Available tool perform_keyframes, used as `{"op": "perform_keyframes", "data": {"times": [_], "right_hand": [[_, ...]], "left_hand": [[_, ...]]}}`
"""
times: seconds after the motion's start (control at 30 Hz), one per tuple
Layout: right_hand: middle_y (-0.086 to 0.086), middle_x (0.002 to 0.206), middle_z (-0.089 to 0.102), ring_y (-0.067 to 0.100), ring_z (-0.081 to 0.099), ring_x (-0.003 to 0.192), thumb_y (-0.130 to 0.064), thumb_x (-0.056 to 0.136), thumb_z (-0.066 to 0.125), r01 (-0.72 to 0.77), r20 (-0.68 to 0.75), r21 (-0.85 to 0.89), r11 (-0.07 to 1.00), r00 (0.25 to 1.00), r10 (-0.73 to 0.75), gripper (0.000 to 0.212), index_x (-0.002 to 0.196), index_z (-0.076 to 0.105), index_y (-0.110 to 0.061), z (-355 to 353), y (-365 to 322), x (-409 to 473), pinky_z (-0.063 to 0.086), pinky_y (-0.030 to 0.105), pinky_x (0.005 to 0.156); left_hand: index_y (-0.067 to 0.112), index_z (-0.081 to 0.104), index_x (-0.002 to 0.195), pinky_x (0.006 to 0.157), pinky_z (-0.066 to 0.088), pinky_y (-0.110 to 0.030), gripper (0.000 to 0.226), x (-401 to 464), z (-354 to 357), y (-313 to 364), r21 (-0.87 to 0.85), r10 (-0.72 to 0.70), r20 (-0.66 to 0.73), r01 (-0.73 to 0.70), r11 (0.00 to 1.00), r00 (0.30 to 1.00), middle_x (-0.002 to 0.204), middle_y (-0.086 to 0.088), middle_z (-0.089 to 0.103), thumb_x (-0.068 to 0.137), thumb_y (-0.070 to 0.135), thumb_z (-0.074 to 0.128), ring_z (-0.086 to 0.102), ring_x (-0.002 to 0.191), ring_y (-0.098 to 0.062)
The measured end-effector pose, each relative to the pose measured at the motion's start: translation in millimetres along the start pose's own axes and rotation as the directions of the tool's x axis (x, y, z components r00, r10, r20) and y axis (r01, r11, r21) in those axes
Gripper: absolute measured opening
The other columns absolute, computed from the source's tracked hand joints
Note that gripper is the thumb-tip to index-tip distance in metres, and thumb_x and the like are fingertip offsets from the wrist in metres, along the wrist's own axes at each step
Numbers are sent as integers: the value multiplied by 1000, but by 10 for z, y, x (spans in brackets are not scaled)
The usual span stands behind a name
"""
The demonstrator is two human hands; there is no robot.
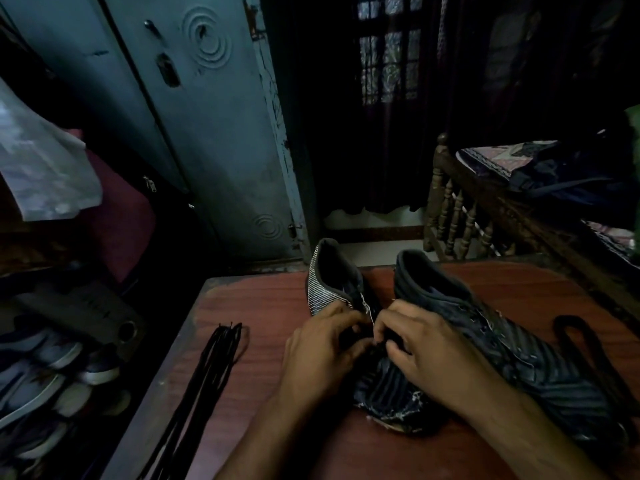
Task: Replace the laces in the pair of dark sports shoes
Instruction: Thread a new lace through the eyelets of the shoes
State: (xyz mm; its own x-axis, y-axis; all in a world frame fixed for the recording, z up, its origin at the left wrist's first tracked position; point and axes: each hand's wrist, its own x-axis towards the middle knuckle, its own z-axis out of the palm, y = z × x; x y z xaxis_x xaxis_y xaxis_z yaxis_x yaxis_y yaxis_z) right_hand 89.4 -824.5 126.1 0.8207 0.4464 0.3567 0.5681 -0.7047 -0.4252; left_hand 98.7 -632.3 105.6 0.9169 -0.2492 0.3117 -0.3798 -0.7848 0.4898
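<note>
Both hands, left hand (322,344) and right hand (420,344), pinch the lace at the left shoe (341,292); I'd work one eyelet at a time, keeping it untwisted.

The room is dim and blue-tinted; faint daylight seeps through the curtained window (388,53). The tabletop (263,306) catches soft light, without glare. Wide-angle bending curves the edges, where blur and deep shadow swallow detail.

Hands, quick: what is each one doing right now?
Left hand: fingers curled, pinching at the left shoe's lacing.
Right hand: fingers curled on the same lacing; exact hold hidden.
</note>
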Motion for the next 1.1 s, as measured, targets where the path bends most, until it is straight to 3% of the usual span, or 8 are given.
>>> {"op": "perform_keyframes", "data": {"times": [0.23, 0.4, 0.6, 0.73, 0.83, 0.97, 1.1], "right_hand": [[-17, 85, 45, -2, 47, 76, -13, 87, 64, -44, -47, -11, 999, 998, 43, 23, 87, 52, -33, 17, 9, -2, 33, 11, 62], [-18, 87, 46, 5, 41, 89, -16, 85, 62, -8, -92, -56, 998, 996, 2, 24, 86, 46, -33, 57, -26, -3, 43, 26, 74], [-17, 86, 49, -8, 46, 75, -16, 85, 65, -69, -83, 76, 995, 994, 75, 21, 85, 51, -33, 19, 11, -23, 29, 11, 62], [-19, 86, 51, -5, 48, 84, -19, 83, 68, -72, -64, 86, 994, 995, 78, 18, 85, 55, -32, -5, -3, -2, 33, 10, 68], [-19, 85, 54, 1, 51, 90, -22, 83, 70, -59, -38, 92, 994, 997, 63, 18, 87, 57, -33, -16, 9, 6, 37, 14, 75], [-19, 84, 56, -3, 52, 92, -28, 83, 75, -79, -9, 130, 988, 997, 81, 18, 93, 61, -36, -42, 20, 3, 37, 11, 75], [-19, 87, 60, 1, 58, 92, -27, 84, 78, -107, -7, 194, 975, 994, 110, 17, 90, 63, -35, -24, -4, 3, 48, 20, 78]], "left_hand": [[35, 59, 106, 70, 48, -35, 19, -25, 6, 141, 83, -25, 9, 24, 996, 1000, 105, 16, 51, 96, 51, 57, 56, 93, -4], [34, 58, 93, 83, 50, -43, 14, 29, -51, 130, -94, -99, 112, 110, 989, 989, 98, 12, 52, 87, 47, 55, 56, 91, -6], [37, 56, 100, 81, 52, -43, 24, 33, -14, 20, -97, -71, 102, 81, 992, 992, 96, 13, 53, 85, 57, 50, 58, 90, -7], [36, 50, 95, 84, 50, -43, 29, 7, -44, 29, -109, -57, 139, 73, 991, 989, 96, 14, 49, 85, 61, 40, 54, 91, -4], [23, 52, 88, 83, 48, -42, 39, 0, -61, 60, -182, -77, 88, 92, 979, 993, 92, 9, 50, 83, 57, 34, 54, 88, -7], [17, 54, 77, 77, 43, -33, 27, 31, -85, 11, -396, -167, -5, 152, 906, 986, 83, 10, 55, 92, 38, 48, 53, 82, -6], [17, 61, 77, 73, 42, -22, 23, 22, -185, -112, -426, -207, -61, 162, 890, 976, 84, 9, 56, 98, 21, 67, 54, 79, -4]]}}
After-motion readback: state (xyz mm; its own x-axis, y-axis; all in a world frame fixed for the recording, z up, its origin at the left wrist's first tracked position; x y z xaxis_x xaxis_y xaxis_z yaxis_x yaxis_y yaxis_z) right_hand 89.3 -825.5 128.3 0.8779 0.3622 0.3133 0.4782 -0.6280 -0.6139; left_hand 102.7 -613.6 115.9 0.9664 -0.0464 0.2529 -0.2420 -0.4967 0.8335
